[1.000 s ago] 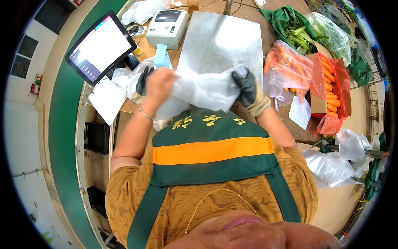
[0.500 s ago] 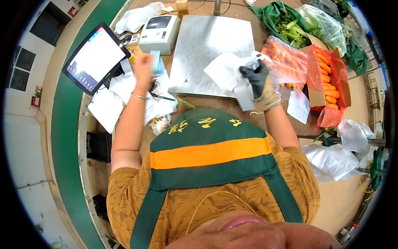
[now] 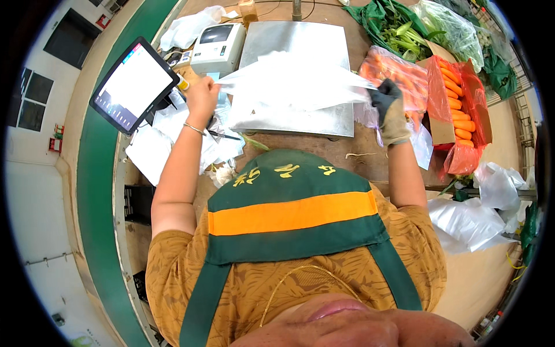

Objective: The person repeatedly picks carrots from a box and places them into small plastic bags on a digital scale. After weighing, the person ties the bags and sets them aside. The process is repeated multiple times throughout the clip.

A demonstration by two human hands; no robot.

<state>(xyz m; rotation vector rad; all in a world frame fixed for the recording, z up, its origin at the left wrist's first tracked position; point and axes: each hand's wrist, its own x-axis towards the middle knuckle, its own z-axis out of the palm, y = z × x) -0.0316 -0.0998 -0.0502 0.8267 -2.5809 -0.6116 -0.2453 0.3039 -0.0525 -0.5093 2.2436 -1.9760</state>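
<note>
A thin white plastic bag [image 3: 295, 87] is stretched wide between my two hands, above the shiny metal weighing plate [image 3: 324, 36]. My bare left hand [image 3: 202, 95], with a bracelet at the wrist, pinches the bag's left end beside the tablet screen. At the other end, my right hand [image 3: 391, 110] in a black and tan glove is closed on the bag's right corner. Beyond that hand lies a clear bag of carrots [image 3: 399, 72]. Part of the plate is hidden under the stretched bag.
A label printer [image 3: 217, 49] stands behind the tablet [image 3: 136, 85]. White papers [image 3: 147, 151] and a black pen [image 3: 224, 135] lie at left. A red-lined carton of carrots [image 3: 442, 107] and bagged leafy greens [image 3: 404, 37] are at right. Plastic bags [image 3: 465, 222] hang below.
The white bag, bunched in my right hand before, is now spread out between both hands. My right hand has moved right, and my left hand now holds the bag's left end.
</note>
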